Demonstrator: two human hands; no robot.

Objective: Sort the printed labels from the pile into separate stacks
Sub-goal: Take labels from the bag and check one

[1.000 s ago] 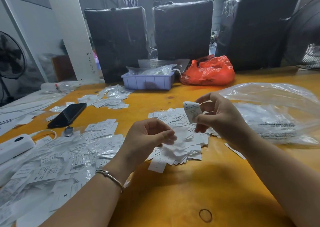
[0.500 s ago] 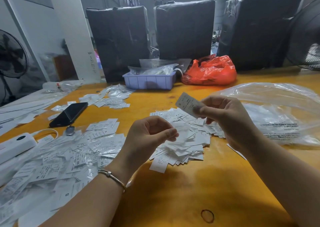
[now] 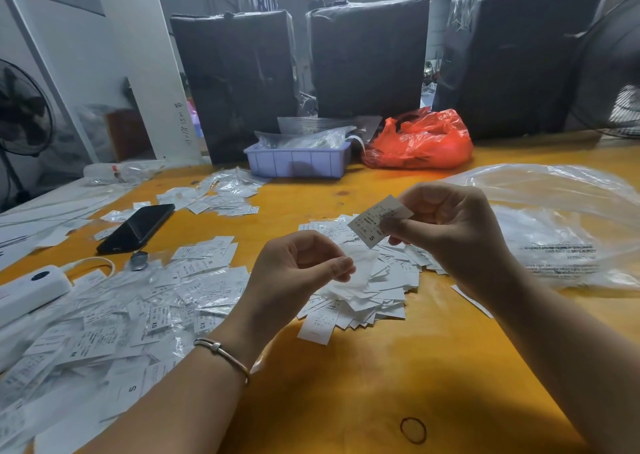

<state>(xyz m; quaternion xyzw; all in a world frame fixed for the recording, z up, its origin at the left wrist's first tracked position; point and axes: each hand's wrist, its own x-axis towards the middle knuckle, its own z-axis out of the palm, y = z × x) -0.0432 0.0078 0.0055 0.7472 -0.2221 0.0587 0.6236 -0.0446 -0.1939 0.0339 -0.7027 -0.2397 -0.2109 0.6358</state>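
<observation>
My right hand (image 3: 457,232) pinches one white printed label (image 3: 375,220) between thumb and forefinger; its printed side faces me and shows a letter S. It is held above the far side of the central pile of labels (image 3: 374,301) on the orange table (image 3: 381,377). My left hand (image 3: 294,273) hovers over the pile's left edge with fingers curled and thumb against the forefinger; I see nothing in it. A broad spread of labels (image 3: 138,308), some in clear sleeves, covers the table to the left. A smaller group of labels (image 3: 221,199) lies farther back.
A black phone (image 3: 136,227) and a white power bank (image 3: 31,289) lie at the left. A purple tray (image 3: 298,163) and a red plastic bag (image 3: 419,142) sit at the back. A large clear plastic bag (image 3: 554,225) fills the right. A rubber band (image 3: 413,430) lies near the front.
My right hand has turned the label so its printed face shows and raised it slightly. My left hand has stayed in place over the pile.
</observation>
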